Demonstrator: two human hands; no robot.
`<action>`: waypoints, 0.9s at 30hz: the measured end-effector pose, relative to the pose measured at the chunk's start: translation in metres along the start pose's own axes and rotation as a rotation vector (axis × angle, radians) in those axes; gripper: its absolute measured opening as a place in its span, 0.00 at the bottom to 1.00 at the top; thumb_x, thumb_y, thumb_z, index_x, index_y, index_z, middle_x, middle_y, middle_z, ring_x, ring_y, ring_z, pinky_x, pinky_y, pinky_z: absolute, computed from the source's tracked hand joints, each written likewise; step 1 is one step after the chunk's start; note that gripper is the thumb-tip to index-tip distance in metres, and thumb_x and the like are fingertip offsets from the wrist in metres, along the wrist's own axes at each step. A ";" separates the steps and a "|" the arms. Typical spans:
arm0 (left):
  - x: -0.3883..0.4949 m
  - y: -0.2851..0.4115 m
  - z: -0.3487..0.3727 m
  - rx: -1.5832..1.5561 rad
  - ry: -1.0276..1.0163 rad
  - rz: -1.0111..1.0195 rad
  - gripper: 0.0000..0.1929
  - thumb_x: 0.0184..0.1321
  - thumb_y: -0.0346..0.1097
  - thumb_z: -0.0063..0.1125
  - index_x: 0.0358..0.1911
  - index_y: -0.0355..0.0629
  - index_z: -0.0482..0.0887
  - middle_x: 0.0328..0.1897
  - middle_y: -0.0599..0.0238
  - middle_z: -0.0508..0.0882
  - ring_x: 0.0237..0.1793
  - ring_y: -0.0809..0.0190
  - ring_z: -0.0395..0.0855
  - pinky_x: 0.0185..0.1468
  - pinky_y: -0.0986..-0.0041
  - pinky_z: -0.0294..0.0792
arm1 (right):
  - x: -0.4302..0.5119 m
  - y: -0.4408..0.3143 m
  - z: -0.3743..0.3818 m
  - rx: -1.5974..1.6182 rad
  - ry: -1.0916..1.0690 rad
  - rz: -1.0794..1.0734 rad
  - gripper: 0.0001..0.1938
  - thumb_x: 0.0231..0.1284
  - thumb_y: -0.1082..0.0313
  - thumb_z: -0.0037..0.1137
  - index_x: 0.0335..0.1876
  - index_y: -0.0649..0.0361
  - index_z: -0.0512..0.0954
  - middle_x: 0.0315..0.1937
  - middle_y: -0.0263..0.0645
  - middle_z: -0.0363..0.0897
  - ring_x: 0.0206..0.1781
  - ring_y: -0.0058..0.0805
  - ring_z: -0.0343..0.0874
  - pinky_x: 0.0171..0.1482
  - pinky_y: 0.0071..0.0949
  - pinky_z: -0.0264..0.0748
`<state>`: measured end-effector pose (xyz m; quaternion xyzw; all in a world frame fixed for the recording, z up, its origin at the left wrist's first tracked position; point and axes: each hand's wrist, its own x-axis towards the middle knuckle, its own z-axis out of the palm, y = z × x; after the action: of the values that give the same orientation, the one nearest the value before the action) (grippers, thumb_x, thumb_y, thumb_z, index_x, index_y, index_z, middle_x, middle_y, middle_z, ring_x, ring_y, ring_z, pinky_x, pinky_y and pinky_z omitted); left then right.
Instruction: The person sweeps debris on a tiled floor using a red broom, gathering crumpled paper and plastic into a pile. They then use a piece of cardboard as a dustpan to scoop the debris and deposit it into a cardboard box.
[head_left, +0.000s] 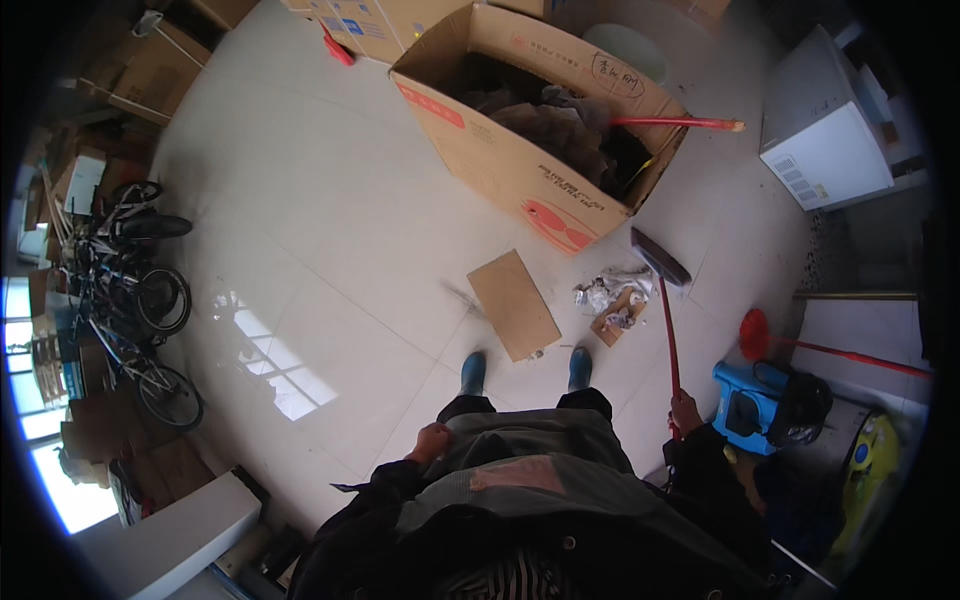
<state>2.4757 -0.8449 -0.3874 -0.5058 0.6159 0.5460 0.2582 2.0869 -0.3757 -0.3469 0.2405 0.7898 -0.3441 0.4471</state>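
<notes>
My right hand (684, 415) grips the red handle (670, 337) of a broom. Its dark head (660, 256) rests on the floor, just beyond a heap of crumpled foil-like litter (611, 289). A small scrap of cardboard (609, 334) lies among that litter. Left of the heap, a flat piece of cardboard (514, 306) lies on the tiles in front of my blue boots (473, 373). My left hand (430, 442) hangs beside my grey apron (525, 435) with its fingers curled; whether anything is inside them is hidden.
Ahead stands a large open cardboard box (517, 180) holding dark bags, a red stick (675, 122) jutting over its rim. Bicycles (142, 292) line the left side. To the right are a white appliance (825, 142), a red-headed brush (754, 334) and a blue container (750, 409).
</notes>
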 end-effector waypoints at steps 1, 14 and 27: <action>0.010 -0.004 -0.012 -0.030 -0.021 -0.036 0.07 0.52 0.32 0.54 0.30 0.38 0.84 0.24 0.56 0.84 0.23 0.59 0.84 0.28 0.69 0.76 | -0.019 0.002 0.021 0.013 0.001 0.011 0.12 0.67 0.67 0.37 0.54 0.55 0.66 0.14 0.31 0.62 0.11 0.22 0.64 0.13 0.29 0.67; 0.113 -0.057 -0.105 -0.337 -0.125 -0.171 0.13 0.60 0.36 0.44 0.32 0.30 0.77 0.25 0.44 0.81 0.20 0.47 0.80 0.24 0.57 0.73 | -0.217 0.003 0.150 0.022 -0.172 0.275 0.20 0.67 0.64 0.38 0.64 0.47 0.64 0.19 0.31 0.64 0.15 0.20 0.65 0.16 0.24 0.67; 0.283 -0.054 0.020 0.156 -0.014 -0.006 0.20 0.52 0.35 0.52 0.50 0.37 0.80 0.39 0.46 0.85 0.44 0.47 0.83 0.51 0.63 0.74 | -0.170 0.085 0.180 0.264 -0.279 0.459 0.26 0.66 0.65 0.50 0.65 0.65 0.57 0.23 0.43 0.77 0.20 0.35 0.78 0.24 0.37 0.78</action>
<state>2.4199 -0.9171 -0.6611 -0.4823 0.6533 0.4990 0.3027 2.3257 -0.4696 -0.2921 0.4194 0.5939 -0.3635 0.5825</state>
